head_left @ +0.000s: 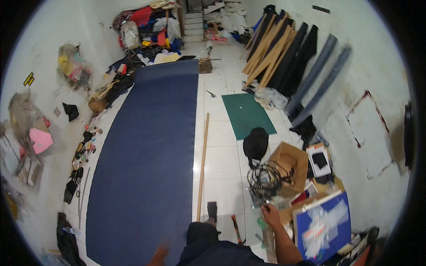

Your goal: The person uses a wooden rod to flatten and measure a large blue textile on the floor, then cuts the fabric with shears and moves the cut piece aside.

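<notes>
My right hand [271, 216] reaches over the clutter on the right, just below a coil of black cable [265, 181]. Its fingers are closed, with something small and dark at their tips that I cannot make out. Low in the picture, my left hand [161, 252] is smeared by motion above the near end of a long dark blue sheet [146, 155]. A wooden pole [204, 164] lies along the sheet's right side. Between my leg and right arm rests an orange-and-black handled tool [236, 228].
An open cardboard box [290, 166], a black cap-like item [255, 144] and a blue panel [324, 226] crowd the right. Scissors [211, 94] lie near a green mat [247, 116]. Rolls and wooden poles [270, 55] lean on the right wall. Fabric is heaped [148, 31] far left.
</notes>
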Demonstrator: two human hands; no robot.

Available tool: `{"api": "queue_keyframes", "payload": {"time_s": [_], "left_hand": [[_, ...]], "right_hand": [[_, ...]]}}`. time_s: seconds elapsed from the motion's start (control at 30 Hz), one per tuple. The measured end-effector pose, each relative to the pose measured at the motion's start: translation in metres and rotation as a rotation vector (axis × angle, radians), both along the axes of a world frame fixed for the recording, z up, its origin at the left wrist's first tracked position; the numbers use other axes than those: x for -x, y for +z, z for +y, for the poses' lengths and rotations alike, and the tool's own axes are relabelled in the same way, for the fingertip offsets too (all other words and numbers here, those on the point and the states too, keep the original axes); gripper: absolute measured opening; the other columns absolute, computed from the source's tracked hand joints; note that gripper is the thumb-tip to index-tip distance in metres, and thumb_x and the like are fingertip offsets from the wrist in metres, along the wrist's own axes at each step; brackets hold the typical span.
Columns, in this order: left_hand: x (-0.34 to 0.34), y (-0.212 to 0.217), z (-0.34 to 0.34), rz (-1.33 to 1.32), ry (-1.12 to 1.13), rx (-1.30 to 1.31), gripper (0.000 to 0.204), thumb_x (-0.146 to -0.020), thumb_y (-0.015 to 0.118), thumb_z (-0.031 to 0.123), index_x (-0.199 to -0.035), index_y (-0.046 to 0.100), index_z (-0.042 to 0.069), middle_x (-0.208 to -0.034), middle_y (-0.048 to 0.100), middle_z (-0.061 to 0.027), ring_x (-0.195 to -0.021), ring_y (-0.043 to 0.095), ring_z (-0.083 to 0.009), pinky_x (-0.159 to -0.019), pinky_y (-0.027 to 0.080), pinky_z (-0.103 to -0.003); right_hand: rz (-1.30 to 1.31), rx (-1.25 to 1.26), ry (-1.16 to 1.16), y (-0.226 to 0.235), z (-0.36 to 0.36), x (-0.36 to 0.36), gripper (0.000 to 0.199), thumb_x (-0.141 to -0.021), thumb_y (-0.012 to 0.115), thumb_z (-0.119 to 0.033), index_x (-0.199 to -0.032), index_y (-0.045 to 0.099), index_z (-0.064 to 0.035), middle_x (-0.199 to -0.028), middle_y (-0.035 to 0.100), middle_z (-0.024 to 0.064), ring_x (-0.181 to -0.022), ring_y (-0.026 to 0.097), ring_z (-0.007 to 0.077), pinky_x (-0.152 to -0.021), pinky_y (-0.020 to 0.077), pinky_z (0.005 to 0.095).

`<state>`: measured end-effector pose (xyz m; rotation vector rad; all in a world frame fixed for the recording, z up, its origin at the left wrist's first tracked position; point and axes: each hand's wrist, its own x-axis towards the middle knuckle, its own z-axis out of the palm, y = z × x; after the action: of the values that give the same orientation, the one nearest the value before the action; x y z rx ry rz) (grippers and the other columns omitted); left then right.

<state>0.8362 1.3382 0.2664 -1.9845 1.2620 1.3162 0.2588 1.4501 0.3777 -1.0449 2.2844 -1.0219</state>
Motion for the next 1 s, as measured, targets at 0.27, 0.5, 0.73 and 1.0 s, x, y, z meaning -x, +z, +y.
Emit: {"api": "queue_keyframes", "payload": {"time_s": [0.27, 0.5, 0.73, 1.0], "left_hand": [[0.084, -0.032, -0.178, 0.01, -0.289, -0.091, 0.051, -0.093, 0.055, 0.043, -0.129, 0.061, 0.008, -0.125, 0.064, -0.0173, -0.116, 0.06, -0.0358, -0.1, 0.046, -0.047], [0.313, 0.076, -0.508, 0.257, 0.156, 0.57, 0.046, -0.087, 0.068, 0.035, -0.118, 0.066, 0.001, -0.114, 0.069, -0.0168, -0.103, 0.065, -0.0305, -0.089, 0.05, -0.04], [0.391, 0.038, -0.702, 0.282, 0.232, 0.672, 0.039, -0.088, 0.067, 0.035, -0.108, 0.07, 0.001, -0.109, 0.07, -0.0183, -0.101, 0.066, -0.0314, -0.09, 0.05, -0.041], [0.465, -0.051, -0.731, 0.069, -0.09, 0.165, 0.051, -0.09, 0.057, 0.05, -0.113, 0.07, 0.007, -0.103, 0.069, -0.0194, -0.097, 0.066, -0.0349, -0.088, 0.051, -0.045]], "right_hand": [[-0.285, -0.705, 0.159, -0.148, -0.131, 0.116, 0.04, -0.093, 0.064, -0.036, -0.105, 0.068, 0.0015, -0.092, 0.07, 0.0137, -0.081, 0.068, 0.0243, -0.073, 0.0539, 0.0378], [-0.077, -1.162, 0.869, -0.15, -0.211, 0.169, 0.045, -0.104, 0.036, -0.034, -0.123, 0.057, 0.0017, -0.122, 0.061, 0.0195, -0.115, 0.057, 0.0342, -0.094, 0.0475, 0.0499], [-0.202, -0.84, 0.146, -0.141, -0.378, 0.321, 0.039, -0.096, 0.052, -0.035, -0.11, 0.063, -0.0009, -0.108, 0.065, 0.0203, -0.104, 0.063, 0.0336, -0.089, 0.0505, 0.0465], [0.154, -0.541, 0.268, -0.075, -0.774, 0.52, 0.039, -0.088, 0.068, -0.038, -0.102, 0.068, -0.0015, -0.1, 0.07, 0.0203, -0.094, 0.068, 0.0343, -0.082, 0.0537, 0.0421]]}}
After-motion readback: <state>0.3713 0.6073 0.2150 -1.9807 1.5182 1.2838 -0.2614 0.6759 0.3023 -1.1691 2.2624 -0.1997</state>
